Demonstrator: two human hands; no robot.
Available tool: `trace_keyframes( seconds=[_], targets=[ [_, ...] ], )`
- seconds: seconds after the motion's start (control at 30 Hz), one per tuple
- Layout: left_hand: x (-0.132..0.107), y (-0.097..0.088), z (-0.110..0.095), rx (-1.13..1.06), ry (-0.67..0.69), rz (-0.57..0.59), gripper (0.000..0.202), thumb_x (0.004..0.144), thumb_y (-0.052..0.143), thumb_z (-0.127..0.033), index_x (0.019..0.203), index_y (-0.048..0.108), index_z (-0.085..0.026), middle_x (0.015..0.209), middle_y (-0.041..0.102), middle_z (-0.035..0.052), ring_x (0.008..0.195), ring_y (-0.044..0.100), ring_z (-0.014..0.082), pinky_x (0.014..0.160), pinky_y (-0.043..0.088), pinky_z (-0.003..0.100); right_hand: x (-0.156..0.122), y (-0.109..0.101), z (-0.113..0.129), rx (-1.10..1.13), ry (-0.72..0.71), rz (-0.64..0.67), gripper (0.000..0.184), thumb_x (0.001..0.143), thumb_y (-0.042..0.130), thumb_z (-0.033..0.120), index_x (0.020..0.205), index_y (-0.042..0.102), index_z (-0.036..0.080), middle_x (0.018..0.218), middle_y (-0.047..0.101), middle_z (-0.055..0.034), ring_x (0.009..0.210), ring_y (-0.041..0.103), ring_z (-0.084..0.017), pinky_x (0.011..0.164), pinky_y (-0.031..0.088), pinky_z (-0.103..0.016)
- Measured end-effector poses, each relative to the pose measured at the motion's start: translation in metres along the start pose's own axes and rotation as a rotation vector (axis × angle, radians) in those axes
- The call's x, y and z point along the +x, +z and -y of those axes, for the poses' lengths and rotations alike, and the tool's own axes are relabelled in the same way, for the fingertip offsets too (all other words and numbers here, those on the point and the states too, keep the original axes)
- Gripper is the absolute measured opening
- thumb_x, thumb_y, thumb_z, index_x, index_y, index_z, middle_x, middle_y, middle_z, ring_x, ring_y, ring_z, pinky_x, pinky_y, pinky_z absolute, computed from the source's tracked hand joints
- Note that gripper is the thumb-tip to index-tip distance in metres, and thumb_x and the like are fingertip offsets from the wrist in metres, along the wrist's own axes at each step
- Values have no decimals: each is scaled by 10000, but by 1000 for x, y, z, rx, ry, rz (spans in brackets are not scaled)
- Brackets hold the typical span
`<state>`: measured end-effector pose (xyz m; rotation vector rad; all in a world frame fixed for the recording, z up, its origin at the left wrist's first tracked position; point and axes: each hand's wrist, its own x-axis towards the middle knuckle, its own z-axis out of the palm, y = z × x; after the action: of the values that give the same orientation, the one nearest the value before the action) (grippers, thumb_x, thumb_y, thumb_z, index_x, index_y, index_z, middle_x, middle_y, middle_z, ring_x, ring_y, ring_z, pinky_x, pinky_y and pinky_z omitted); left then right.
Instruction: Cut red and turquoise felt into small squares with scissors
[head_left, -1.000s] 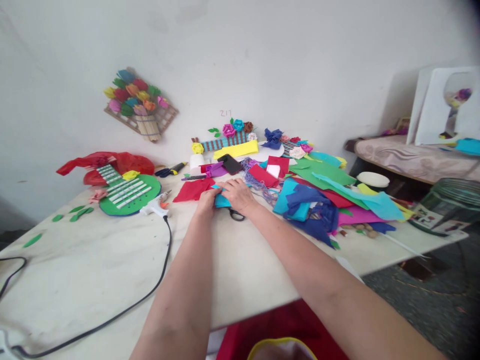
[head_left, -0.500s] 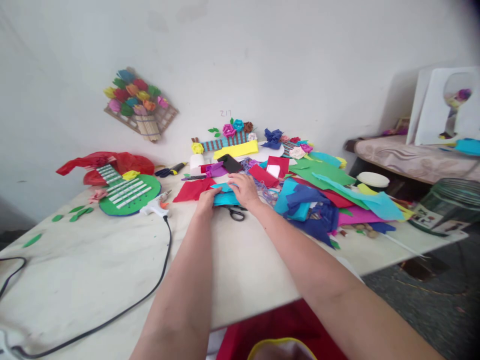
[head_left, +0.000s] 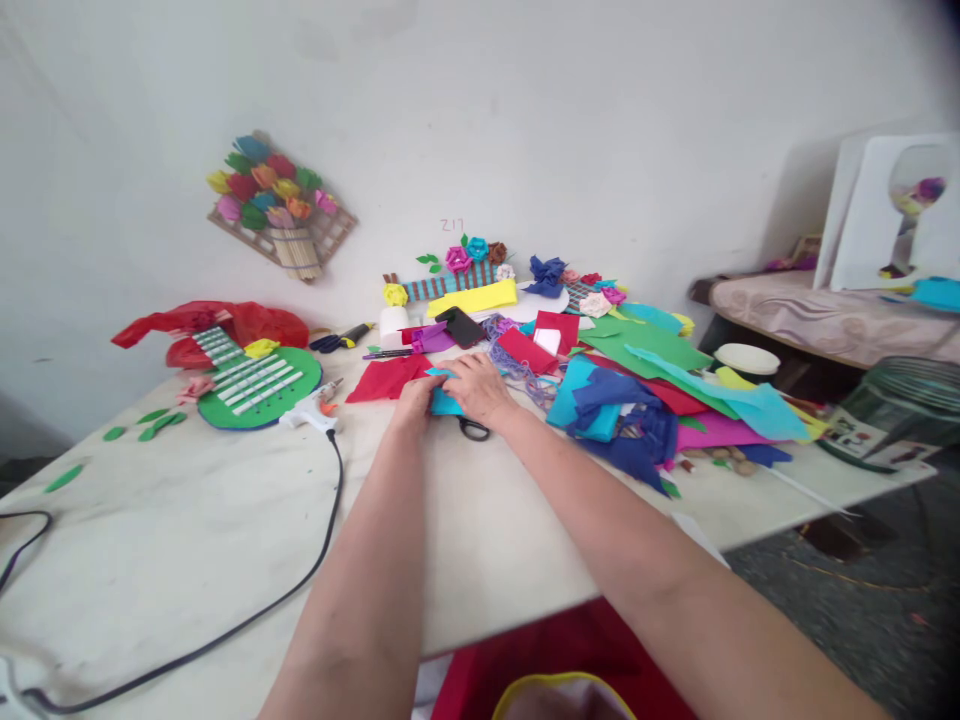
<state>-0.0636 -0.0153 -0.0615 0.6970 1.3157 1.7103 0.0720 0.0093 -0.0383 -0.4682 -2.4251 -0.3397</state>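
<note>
A small piece of folded light-blue paper [head_left: 448,402] lies between my hands at the middle of the table. My left hand [head_left: 413,402] grips its left side, with the fingers partly hidden. Over its right part curls my right hand [head_left: 477,388], the fingertips pressing the paper near the left thumb. The black loop handle of a pair of scissors [head_left: 474,431] shows just under the right hand; its blades are covered. Red paper [head_left: 377,381] lies beside my left hand, and a black phone [head_left: 460,327] rests just beyond the hands.
At the left are a green guitar-shaped craft [head_left: 300,372] and a glue gun [head_left: 306,416], whose black cord crosses the table. Coloured paper sheets [head_left: 645,345] and crumpled blue paper [head_left: 626,420] pile up at right. A large glass jar [head_left: 892,420] stands at the right edge.
My right hand has shifted slightly left and toward me over the blue paper, closer to my left hand. Less of the paper shows now.
</note>
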Motion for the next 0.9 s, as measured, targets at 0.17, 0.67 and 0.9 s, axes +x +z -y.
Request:
trace_keyframes(
  seconds=[0.17, 0.67, 0.9],
  targets=[
    [2, 0, 1, 9, 20, 16, 180, 472, 712, -196, 582, 582, -140, 513, 541, -18, 489, 494, 115, 483, 382, 245, 2, 5, 0, 84, 64, -32, 210, 854, 485, 163, 805, 689, 165, 1184, 609, -68, 1017, 492, -223, 875, 326, -392],
    [2, -4, 0, 53, -18, 29, 230, 506, 734, -307, 573, 619, -119, 492, 551, 18, 424, 480, 118, 422, 384, 247, -6, 3, -40, 420, 790, -415, 240, 830, 426, 240, 889, 641, 151, 879, 666, -80, 822, 586, -210, 768, 432, -323],
    [-2, -2, -3, 54, -12, -7, 218, 509, 715, -309, 567, 606, -129, 472, 526, 8, 403, 458, 115, 375, 328, 233, -31, -9, -73, 198, 1095, -300, 231, 809, 433, 201, 887, 648, 175, 867, 666, -69, 805, 571, -208, 732, 396, -308]
  ],
)
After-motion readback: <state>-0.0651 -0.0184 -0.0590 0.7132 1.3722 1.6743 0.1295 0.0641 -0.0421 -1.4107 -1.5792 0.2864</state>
